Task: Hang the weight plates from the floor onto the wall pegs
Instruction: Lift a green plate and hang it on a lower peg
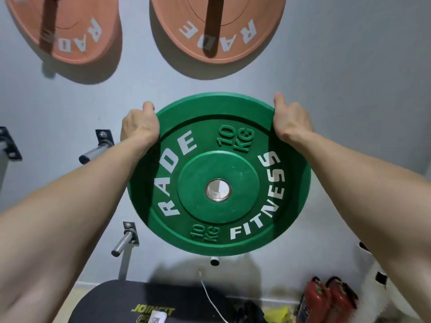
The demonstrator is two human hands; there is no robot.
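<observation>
Green weight plate [219, 173] is held flat before the wall [349, 78], your left hand [140, 127] and right hand [291, 122] gripping its upper rim. You're mid-hang, it seems: seat the centre hole fully on its peg before letting go. Bare pegs [95, 151] stand to the left.

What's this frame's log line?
green plate: at wall | left hand: grips rim | right hand: grips rim | hung: unclear | empty pegs: at left

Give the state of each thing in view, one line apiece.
Green plate, upright, gripped at its upper rim.
Left hand, grips the plate's rim.
Right hand, grips the plate's rim.
Orange plates, hung on pegs.
Left pegs, bare.
</observation>
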